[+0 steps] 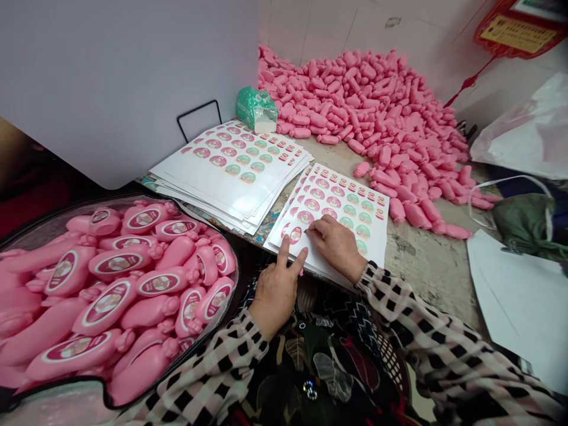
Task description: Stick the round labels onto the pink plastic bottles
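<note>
A sticker sheet (341, 207) with rows of oval and round labels lies on the worn table in front of me. My right hand (336, 245) rests on its near edge, fingers curled and fingertips pressed on a sticker at the lower left. My left hand (277, 287) is beside it at the sheet's near corner, two fingers stretched up, and something small and pink shows under its fingers. What the left hand holds is mostly hidden. A stack of more sticker sheets (231, 168) lies to the left.
A clear bag (39, 228) of labelled pink bottles (119, 263) fills the lower left. A big heap of unlabelled pink bottles (377, 118) covers the far table. A green tissue pack (256, 109), a white board (110, 77), white paper (523, 296) and bags (528, 222) lie around.
</note>
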Motion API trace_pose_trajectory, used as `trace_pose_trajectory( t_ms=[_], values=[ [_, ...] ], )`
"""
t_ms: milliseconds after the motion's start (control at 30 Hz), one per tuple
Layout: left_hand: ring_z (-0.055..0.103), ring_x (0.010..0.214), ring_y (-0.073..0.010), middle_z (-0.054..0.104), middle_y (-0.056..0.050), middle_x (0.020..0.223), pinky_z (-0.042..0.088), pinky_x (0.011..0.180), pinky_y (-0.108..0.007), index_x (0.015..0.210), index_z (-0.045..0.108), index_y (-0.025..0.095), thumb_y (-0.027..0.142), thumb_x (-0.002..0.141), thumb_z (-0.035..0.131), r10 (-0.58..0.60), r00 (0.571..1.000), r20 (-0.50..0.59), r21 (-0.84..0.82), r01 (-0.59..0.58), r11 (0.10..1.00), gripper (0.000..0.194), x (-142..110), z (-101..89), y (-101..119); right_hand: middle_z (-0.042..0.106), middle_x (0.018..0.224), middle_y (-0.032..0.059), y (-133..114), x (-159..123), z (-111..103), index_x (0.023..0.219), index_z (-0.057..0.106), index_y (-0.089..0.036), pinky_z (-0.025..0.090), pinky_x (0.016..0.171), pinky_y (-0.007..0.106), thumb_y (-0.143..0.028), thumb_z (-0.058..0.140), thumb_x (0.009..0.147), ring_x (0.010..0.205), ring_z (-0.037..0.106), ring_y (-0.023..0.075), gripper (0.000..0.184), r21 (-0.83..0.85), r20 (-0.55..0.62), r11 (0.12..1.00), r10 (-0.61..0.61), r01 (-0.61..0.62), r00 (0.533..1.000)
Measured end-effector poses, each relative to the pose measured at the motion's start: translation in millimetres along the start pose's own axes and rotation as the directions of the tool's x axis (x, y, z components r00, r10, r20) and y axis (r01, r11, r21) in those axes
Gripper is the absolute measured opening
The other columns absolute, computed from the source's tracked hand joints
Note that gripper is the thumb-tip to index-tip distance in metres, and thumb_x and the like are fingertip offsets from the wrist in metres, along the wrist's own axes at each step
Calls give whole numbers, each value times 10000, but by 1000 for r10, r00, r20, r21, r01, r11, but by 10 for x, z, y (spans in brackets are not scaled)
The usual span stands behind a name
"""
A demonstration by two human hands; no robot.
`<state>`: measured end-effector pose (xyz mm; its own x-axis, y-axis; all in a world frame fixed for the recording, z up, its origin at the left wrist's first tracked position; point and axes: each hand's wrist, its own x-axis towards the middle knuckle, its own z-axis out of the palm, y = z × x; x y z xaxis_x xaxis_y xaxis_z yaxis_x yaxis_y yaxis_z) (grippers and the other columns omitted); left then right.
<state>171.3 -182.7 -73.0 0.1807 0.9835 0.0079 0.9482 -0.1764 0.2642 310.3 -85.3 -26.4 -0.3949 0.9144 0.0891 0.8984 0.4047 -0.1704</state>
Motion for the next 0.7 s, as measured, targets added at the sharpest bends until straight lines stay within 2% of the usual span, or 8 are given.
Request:
trace_pose_trajectory(
  t_ms=[200,700],
  values=[
    [595,827,-176,35,-104,1520,476,714,-340,1406,219,367,179,841,452,4,1000,-8,5,-4,1000,639,0,31,-4,593,894,25,9,3,4,875,610,-219,338,597,256,-312,417,895,780,556,147,214,2,-17,1000,-14,14,1000],
    [596,821,-162,39,-109,1519,478,704,-329,1400,230,379,173,855,433,2,1000,-4,-2,-2,1000,617,1,21,-4,584,911,37,15,26,-57,906,621,-216,333,605,256,-284,409,892,805,548,150,222,-57,47,995,-82,84,996]
  ],
)
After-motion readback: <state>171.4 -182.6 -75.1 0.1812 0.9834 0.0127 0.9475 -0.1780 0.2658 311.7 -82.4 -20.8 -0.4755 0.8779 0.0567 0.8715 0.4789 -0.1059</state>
